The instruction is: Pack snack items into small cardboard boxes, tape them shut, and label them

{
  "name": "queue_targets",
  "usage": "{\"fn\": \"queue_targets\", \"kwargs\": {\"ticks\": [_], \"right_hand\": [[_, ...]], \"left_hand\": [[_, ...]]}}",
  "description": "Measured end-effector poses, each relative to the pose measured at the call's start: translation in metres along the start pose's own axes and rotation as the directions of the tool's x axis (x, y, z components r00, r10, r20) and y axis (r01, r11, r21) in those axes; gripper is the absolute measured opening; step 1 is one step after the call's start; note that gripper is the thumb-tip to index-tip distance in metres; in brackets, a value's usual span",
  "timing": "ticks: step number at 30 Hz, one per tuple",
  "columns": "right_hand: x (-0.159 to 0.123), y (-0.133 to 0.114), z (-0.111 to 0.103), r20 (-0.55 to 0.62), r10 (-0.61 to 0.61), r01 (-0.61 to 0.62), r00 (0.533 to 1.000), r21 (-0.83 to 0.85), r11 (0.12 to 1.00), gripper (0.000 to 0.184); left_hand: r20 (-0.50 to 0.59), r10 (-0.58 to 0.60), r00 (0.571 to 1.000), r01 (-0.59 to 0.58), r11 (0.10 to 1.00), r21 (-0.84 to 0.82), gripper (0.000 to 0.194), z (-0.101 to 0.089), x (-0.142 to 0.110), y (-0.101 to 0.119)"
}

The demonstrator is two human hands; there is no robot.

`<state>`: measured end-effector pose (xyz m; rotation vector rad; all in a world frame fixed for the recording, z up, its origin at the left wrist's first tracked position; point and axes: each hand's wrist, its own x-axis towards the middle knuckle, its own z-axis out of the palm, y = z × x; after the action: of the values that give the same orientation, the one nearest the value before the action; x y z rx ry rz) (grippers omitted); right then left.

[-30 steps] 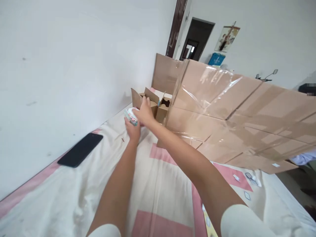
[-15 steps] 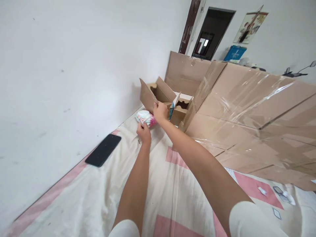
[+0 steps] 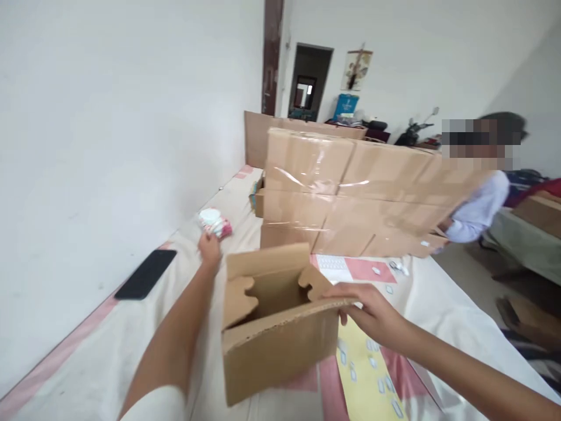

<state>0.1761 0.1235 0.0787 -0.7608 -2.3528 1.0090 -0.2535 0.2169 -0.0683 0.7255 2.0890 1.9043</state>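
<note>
A small open cardboard box (image 3: 280, 356) sits in front of me, its flaps raised and its notched inner flaps showing. My right hand (image 3: 372, 307) grips the flap edge at its right side, thumb below and fingers on top. Farther left, my left hand (image 3: 209, 248) is closed at the near edge of a soft pack of wipes (image 3: 214, 222), white on top with pink print. Its fingertips are partly hidden against the pack. Beneath the box's right side lies a yellow sheet (image 3: 363, 374) with several small, pale, dark-outlined pieces on it.
A black phone (image 3: 146, 273) lies by the wall. A tall taped cardboard barrier (image 3: 333, 193) stands across the cloth-covered table, another small box (image 3: 259, 202) behind its left end. A person (image 3: 475, 204) is at the right. Small pieces (image 3: 397, 267) lie near the barrier.
My right hand has brought the open box from beside the barrier toward me and to the right. My left hand stays at the wipes pack. The view has turned right.
</note>
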Motion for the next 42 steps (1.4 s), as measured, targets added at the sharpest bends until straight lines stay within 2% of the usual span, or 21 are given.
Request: {"fn": "queue_targets", "kwargs": {"ticks": [2,4,5,9,13,16,18,19,21,24,26,28,30,31,33,34,36,37,38,40,42], "right_hand": [[-0.056,0.02,0.0,-0.025,0.071,-0.071,0.997,0.015,0.997,0.035],[-0.095,0.031,0.005,-0.064,0.088,-0.088,0.994,0.013,0.996,0.037],[-0.107,0.034,0.007,-0.084,0.074,-0.075,0.994,-0.005,0.997,0.037],[-0.132,0.042,0.018,-0.111,-0.079,0.067,0.991,-0.108,0.992,0.044],[-0.139,0.049,0.034,-0.174,-0.127,0.111,0.976,-0.099,0.989,0.045],[-0.146,0.05,0.045,-0.24,-0.124,0.113,0.963,-0.057,0.992,0.042],[-0.15,0.049,0.05,-0.262,-0.116,0.112,0.958,-0.031,0.993,0.042],[-0.152,0.048,0.053,-0.272,-0.107,0.106,0.956,-0.019,0.994,0.041],[-0.155,0.046,0.057,-0.295,-0.088,0.092,0.952,0.002,0.996,0.038],[-0.157,0.043,0.061,-0.342,-0.077,0.092,0.936,0.028,0.995,0.032],[-0.156,0.043,0.065,-0.373,-0.084,0.105,0.924,0.037,0.994,0.03],[-0.153,0.044,0.069,-0.406,-0.08,0.107,0.91,0.045,0.993,0.028],[-0.148,0.047,0.073,-0.442,-0.052,0.089,0.895,0.062,0.994,0.023],[-0.145,0.048,0.075,-0.457,-0.035,0.078,0.889,0.075,0.994,0.021],[-0.14,0.051,0.077,-0.471,-0.015,0.069,0.882,0.098,0.993,0.017],[-0.138,0.052,0.078,-0.48,-0.01,0.07,0.877,0.106,0.992,0.016],[-0.137,0.054,0.077,-0.512,0.0,0.071,0.859,0.12,0.99,0.015],[-0.137,0.055,0.076,-0.525,-0.001,0.076,0.851,0.121,0.99,0.015],[-0.138,0.055,0.075,-0.526,-0.009,0.082,0.851,0.117,0.99,0.016],[-0.139,0.057,0.073,-0.495,-0.044,0.1,0.868,0.089,0.991,0.023],[-0.139,0.059,0.073,-0.463,-0.088,0.128,0.882,0.055,0.99,0.031]], "left_hand": [[0.032,-0.013,0.999,0.014,1.0,-0.012,0.029,-0.02,-0.013,0.012],[0.078,-0.016,0.997,0.019,0.999,-0.041,0.019,-0.041,-0.027,0.027],[0.107,-0.013,0.994,0.019,0.998,-0.06,0.021,-0.053,-0.035,0.037],[0.211,0.034,0.977,-0.01,0.993,-0.115,0.032,-0.098,-0.074,0.086],[0.268,0.136,0.954,-0.096,0.983,-0.158,0.038,-0.137,-0.125,0.158],[0.316,0.284,0.905,-0.193,0.938,-0.29,0.039,-0.16,-0.17,0.219],[0.362,0.368,0.856,-0.229,0.9,-0.372,0.035,-0.167,-0.199,0.254],[0.389,0.422,0.819,-0.245,0.87,-0.427,0.035,-0.168,-0.212,0.266],[0.421,0.563,0.711,-0.258,0.766,-0.589,0.035,-0.163,-0.235,0.282],[0.464,0.696,0.547,-0.194,0.645,-0.739,0.035,-0.14,-0.26,0.284],[0.508,0.713,0.484,-0.145,0.637,-0.757,0.037,-0.12,-0.271,0.277],[0.49,0.731,0.475,-0.125,0.607,-0.785,0.041,-0.098,-0.279,0.27],[0.435,0.742,0.511,-0.154,0.576,-0.803,0.044,-0.078,-0.282,0.26],[0.412,0.749,0.519,-0.198,0.575,-0.794,0.045,-0.069,-0.282,0.255],[0.408,0.765,0.499,-0.303,0.595,-0.744,0.046,-0.057,-0.277,0.241],[0.445,0.772,0.454,-0.382,0.62,-0.686,0.046,-0.053,-0.272,0.232],[0.609,0.726,0.319,-0.567,0.661,-0.491,0.043,-0.05,-0.256,0.213],[0.742,0.632,0.223,-0.689,0.641,-0.339,0.04,-0.051,-0.248,0.203],[0.837,0.523,0.158,-0.76,0.606,-0.235,0.037,-0.053,-0.24,0.193],[0.941,0.329,0.078,-0.849,0.517,-0.11,0.031,-0.058,-0.227,0.175],[0.969,0.238,0.059,-0.875,0.48,-0.064,0.026,-0.063,-0.223,0.162]]}}
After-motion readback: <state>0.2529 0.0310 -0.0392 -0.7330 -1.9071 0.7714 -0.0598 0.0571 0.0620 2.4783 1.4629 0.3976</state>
